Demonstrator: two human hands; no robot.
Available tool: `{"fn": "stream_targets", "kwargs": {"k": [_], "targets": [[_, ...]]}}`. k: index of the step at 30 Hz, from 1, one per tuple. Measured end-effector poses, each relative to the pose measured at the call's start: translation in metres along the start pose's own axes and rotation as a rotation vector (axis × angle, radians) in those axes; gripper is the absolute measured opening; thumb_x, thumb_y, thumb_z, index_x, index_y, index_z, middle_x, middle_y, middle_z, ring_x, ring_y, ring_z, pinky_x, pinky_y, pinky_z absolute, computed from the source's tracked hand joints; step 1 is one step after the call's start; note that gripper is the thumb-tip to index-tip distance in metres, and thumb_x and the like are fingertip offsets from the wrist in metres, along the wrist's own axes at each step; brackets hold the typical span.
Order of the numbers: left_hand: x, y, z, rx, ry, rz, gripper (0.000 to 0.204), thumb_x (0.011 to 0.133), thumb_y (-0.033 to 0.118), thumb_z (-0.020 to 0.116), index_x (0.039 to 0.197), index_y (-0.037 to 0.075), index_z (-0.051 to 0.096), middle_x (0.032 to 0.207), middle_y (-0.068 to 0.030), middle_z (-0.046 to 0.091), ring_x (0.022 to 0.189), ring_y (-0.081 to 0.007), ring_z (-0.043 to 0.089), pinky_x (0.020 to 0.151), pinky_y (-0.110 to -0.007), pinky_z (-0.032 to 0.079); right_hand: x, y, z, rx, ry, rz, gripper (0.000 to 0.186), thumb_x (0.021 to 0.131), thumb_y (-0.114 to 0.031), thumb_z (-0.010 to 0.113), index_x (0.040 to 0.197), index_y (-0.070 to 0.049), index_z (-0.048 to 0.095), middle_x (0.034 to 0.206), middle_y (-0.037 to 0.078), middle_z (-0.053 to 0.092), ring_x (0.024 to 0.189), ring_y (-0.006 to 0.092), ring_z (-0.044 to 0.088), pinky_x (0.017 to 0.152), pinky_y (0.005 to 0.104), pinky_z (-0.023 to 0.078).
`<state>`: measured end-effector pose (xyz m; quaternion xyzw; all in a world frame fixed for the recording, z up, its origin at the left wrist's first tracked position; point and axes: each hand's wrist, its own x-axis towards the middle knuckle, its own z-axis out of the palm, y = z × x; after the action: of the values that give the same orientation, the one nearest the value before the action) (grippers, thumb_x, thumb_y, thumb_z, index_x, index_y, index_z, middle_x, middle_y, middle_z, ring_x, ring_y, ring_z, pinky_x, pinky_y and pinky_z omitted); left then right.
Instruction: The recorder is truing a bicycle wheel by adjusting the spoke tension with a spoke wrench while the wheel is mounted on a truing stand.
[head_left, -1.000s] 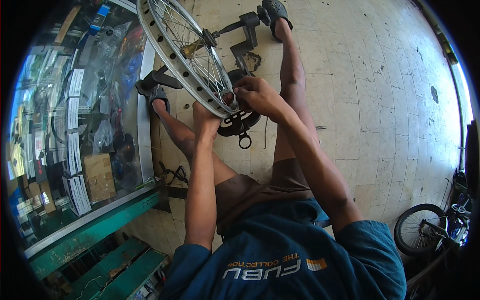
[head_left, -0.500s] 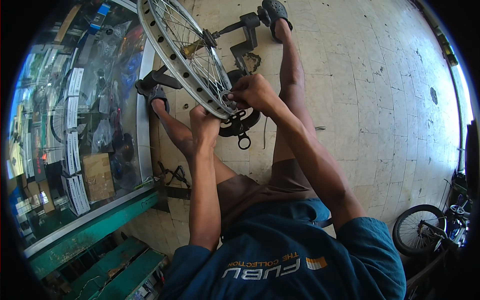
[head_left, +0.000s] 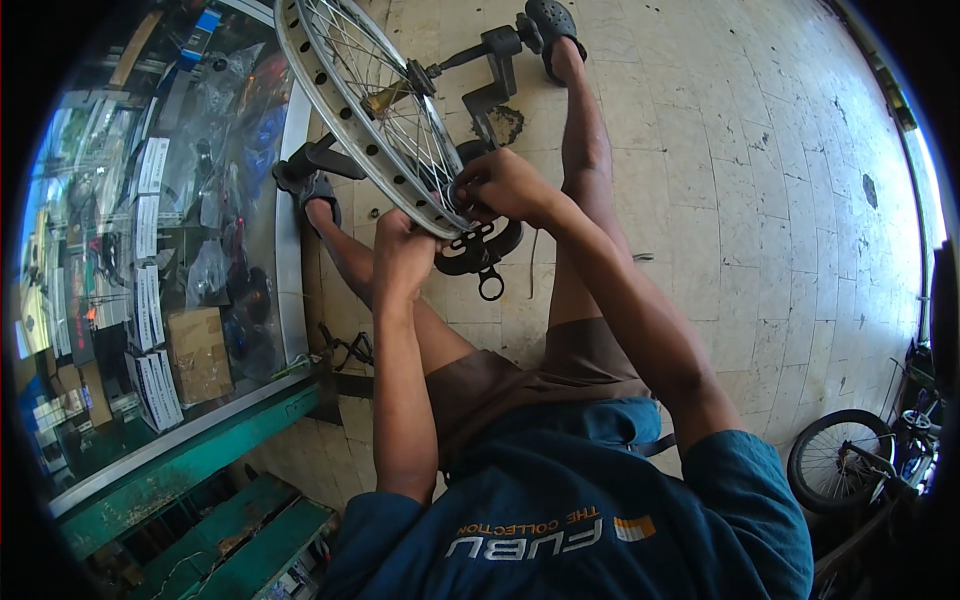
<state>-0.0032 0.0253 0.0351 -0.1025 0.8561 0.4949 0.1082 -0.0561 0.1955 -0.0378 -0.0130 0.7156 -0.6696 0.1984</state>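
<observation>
A spoked bicycle wheel (head_left: 402, 181), its silver rim pierced with round holes, stands in a dark wheel-truing stand (head_left: 489, 103). My left hand (head_left: 402, 250) is closed at the lower outer edge of the rim, with its fingertips partly hidden behind it. On the inner side of the rim, beside the spokes, my right hand (head_left: 503, 188) is closed in a pinch. What its fingertips hold is hidden by the fingers. Just below both hands, a black bracket with a ring (head_left: 490, 287) sticks out from the stand.
To the left stands a glass display case (head_left: 293, 200) with boxes and bagged parts inside. Green shelving (head_left: 262, 500) lies below it. My feet, in dark clogs (head_left: 553, 22), flank the stand on the tiled floor (head_left: 720, 200). A small bicycle (head_left: 840, 458) is at the lower right.
My right hand has turned slightly at the rim, and the small ring-shaped metal piece at its fingertips is now hidden. My left hand has shifted slightly left. The wheel stays in place.
</observation>
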Motion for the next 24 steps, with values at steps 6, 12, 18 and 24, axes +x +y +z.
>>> {"fn": "stream_targets", "kwargs": {"k": [6,12,18,24], "targets": [[0.004,-0.022,-0.002,-0.503,-0.101,-0.025,0.018,0.094,0.0,0.053,0.1,0.002,0.07,0.075,-0.0042,0.066,0.061,-0.0068,0.052,0.055,-0.019,0.039,-0.016,0.001,-0.001,0.177,0.054,-0.019,0.021,0.085,-0.016,0.072,0.095,0.003,0.075,0.069,0.007,0.069,0.054,0.0153,0.061,0.054,0.0279,0.049],[0.019,-0.036,0.009,-0.6,-0.095,0.006,0.019,0.091,0.0,0.054,0.103,0.002,0.068,0.078,-0.003,0.064,0.064,-0.0069,0.052,0.056,-0.019,0.038,-0.024,-0.014,0.01,-0.156,0.111,-0.118,0.026,0.084,-0.02,0.074,0.095,0.004,0.073,0.073,0.009,0.07,0.057,0.017,0.061,0.056,0.0307,0.05],[0.029,-0.016,0.005,-0.907,-0.156,-0.491,0.025,0.092,0.0,0.054,0.113,-0.001,0.067,0.092,-0.009,0.071,0.075,-0.0115,0.064,0.065,-0.021,0.049,-0.031,-0.021,0.02,-0.237,0.285,-0.138,0.025,0.084,-0.02,0.074,0.091,0.003,0.072,0.072,0.009,0.069,0.061,0.0168,0.061,0.056,0.0304,0.049],[0.034,-0.049,0.012,-0.775,-0.241,-0.094,0.024,0.09,-0.002,0.057,0.111,0.0,0.068,0.093,-0.0079,0.071,0.078,-0.0111,0.064,0.067,-0.021,0.049,-0.029,-0.016,0.018,-0.08,0.2,-0.109,0.023,0.085,-0.019,0.074,0.09,0.003,0.07,0.07,0.009,0.067,0.059,0.0161,0.059,0.055,0.0298,0.048]]}}
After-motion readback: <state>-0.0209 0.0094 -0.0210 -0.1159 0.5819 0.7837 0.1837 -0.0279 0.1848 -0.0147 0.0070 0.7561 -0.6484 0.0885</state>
